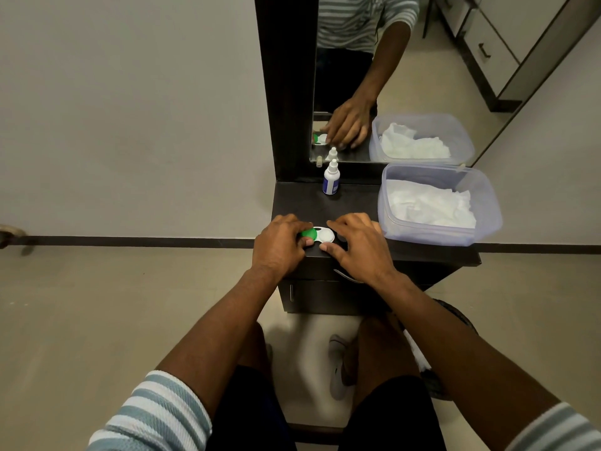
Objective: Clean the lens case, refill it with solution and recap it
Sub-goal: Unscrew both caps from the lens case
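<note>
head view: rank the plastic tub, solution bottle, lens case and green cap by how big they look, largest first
1. plastic tub, by far the largest
2. solution bottle
3. lens case, partly hidden by both hands, so its place against the bottle is unsure
4. green cap, smallest
</note>
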